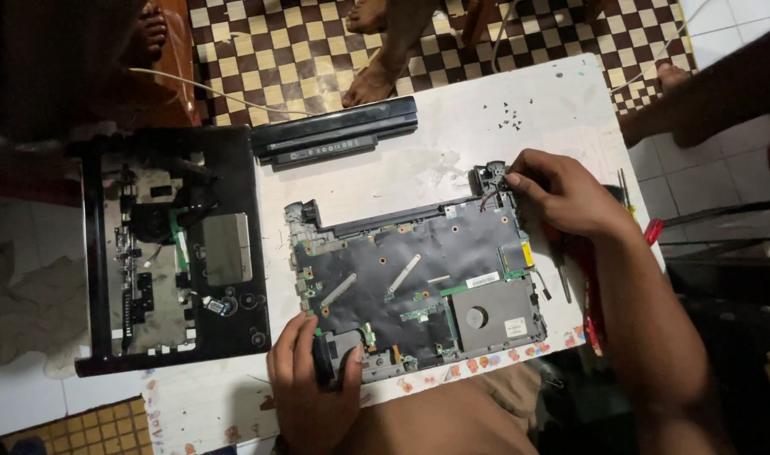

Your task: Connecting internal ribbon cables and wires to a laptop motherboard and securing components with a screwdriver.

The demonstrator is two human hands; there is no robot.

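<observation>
An opened laptop base lies on a white table, its dark inner board and green circuit parts exposed. My left hand grips the near left corner of this base, thumb and fingers wrapped around a black hinge piece. My right hand reaches to the far right corner and pinches a small black part at the hinge there. A grey square cover with a round hole sits at the base's near right.
A second black laptop shell lies at the left, partly off the table. A long black battery rests at the table's far side. Screwdrivers lie under my right forearm. Small screws are scattered far right. Other people's bare feet stand on the chequered floor.
</observation>
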